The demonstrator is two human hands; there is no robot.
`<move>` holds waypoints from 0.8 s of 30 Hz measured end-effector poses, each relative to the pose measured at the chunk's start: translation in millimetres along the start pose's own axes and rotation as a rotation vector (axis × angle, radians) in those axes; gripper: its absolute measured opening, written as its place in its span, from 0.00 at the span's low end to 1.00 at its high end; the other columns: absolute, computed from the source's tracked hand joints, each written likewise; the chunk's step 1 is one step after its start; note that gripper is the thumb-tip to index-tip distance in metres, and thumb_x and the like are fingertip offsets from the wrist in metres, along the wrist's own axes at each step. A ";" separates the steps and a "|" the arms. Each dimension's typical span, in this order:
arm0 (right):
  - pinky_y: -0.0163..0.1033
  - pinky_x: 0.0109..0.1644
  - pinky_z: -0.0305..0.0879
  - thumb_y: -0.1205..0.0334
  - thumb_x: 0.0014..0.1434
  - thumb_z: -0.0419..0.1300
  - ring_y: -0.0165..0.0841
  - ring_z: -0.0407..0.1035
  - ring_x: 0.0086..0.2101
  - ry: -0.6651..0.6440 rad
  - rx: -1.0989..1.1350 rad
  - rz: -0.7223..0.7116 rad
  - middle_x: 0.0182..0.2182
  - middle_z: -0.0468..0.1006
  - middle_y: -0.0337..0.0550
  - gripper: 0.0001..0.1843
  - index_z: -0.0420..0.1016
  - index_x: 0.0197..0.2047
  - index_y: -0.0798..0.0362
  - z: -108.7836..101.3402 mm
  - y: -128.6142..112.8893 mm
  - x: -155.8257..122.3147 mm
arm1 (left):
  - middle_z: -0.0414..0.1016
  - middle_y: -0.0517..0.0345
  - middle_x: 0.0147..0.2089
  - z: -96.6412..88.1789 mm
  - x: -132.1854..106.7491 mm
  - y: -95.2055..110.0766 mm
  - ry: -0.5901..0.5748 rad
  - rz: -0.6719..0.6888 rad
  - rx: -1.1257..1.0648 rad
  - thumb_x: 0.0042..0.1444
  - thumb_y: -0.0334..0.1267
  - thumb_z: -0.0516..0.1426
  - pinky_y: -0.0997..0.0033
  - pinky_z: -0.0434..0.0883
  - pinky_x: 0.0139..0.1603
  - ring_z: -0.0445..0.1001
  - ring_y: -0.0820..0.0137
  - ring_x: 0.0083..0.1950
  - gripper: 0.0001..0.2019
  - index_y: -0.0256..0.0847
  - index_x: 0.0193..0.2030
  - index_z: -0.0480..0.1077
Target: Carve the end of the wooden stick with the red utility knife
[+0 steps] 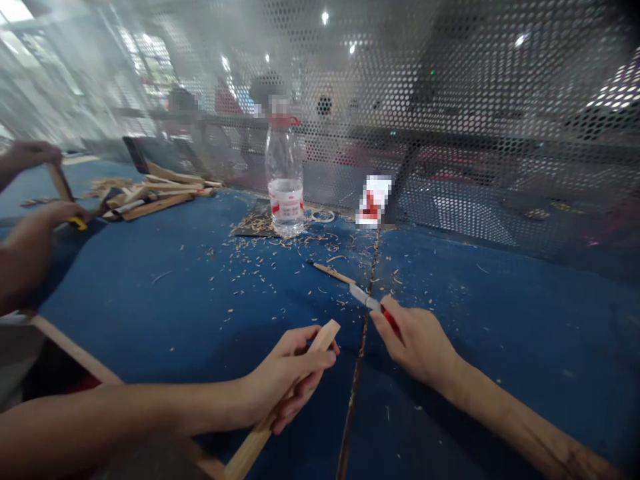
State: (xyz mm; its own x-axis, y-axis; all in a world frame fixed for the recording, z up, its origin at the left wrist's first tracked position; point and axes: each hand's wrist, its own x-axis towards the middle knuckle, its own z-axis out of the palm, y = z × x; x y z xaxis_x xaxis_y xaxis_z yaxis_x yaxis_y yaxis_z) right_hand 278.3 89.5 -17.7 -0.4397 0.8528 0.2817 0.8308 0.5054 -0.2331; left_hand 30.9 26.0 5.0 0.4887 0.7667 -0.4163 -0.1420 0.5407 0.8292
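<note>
My left hand (pixel 295 373) is closed around a pale wooden stick (pixel 250 445), which slants from the bottom edge up toward the middle, its squared end showing above my thumb. To the right, my right hand (pixel 417 340) grips a knife (pixel 367 298) by its red handle, the blade pointing left and away from me. Just beyond the blade tip is a thin piece of wood (pixel 333 273) with a dark end; I cannot tell whether the two touch. Small wood shavings (pixel 260 267) are scattered over the blue tabletop (pixel 165 300).
A clear plastic bottle (pixel 286 173), partly filled, stands near a perforated metal screen (pixel 450 107). Beside it lies a dark flat plate (pixel 245 227) with shavings. Wood pieces (pixel 160 193) are piled at the back left. Another person's hands (pixel 55 220) hold a strip and a yellow tool at far left.
</note>
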 end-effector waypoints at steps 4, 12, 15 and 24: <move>0.39 0.27 0.49 0.56 0.74 0.43 0.35 0.72 0.20 -0.082 0.078 -0.149 0.21 0.77 0.36 0.14 0.62 0.37 0.45 -0.8 -32.8 -12.4 | 0.61 0.75 0.16 1.4 0.2 0.4 -0.001 -0.021 0.003 0.53 0.49 0.66 0.82 0.60 0.06 0.52 0.79 0.09 0.18 0.44 0.43 0.65; 0.41 0.24 0.47 0.53 0.77 0.41 0.34 0.71 0.18 -0.089 0.068 -0.289 0.21 0.77 0.35 0.18 0.61 0.36 0.46 2.7 -46.5 -19.5 | 0.60 0.76 0.16 7.4 -1.8 -2.6 0.032 -0.043 0.074 0.52 0.60 0.67 0.83 0.55 0.06 0.49 0.80 0.10 0.25 0.46 0.37 0.61; 0.41 0.24 0.46 0.53 0.78 0.40 0.34 0.69 0.17 -0.066 0.054 -0.313 0.20 0.76 0.34 0.19 0.62 0.36 0.46 5.5 -44.4 -18.9 | 0.57 0.76 0.15 5.3 -1.9 -6.4 0.019 -0.045 0.068 0.52 0.65 0.66 0.83 0.53 0.05 0.47 0.80 0.09 0.27 0.46 0.35 0.61; 0.41 0.25 0.43 0.52 0.78 0.38 0.31 0.69 0.19 -0.014 -0.029 -0.351 0.23 0.78 0.37 0.24 0.68 0.38 0.49 11.8 -36.0 -11.8 | 0.53 0.73 0.11 3.9 -1.5 -1.9 -0.027 -0.056 -0.033 0.52 0.61 0.67 0.82 0.50 0.05 0.48 0.81 0.07 0.27 0.44 0.22 0.59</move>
State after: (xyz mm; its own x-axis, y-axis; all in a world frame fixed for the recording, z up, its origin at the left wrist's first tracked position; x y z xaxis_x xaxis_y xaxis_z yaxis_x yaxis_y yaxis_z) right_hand 249.5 62.8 -23.6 -0.7045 0.6297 0.3274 0.6376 0.7641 -0.0978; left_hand 33.9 22.5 5.6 0.5200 0.7254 -0.4510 -0.1421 0.5941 0.7917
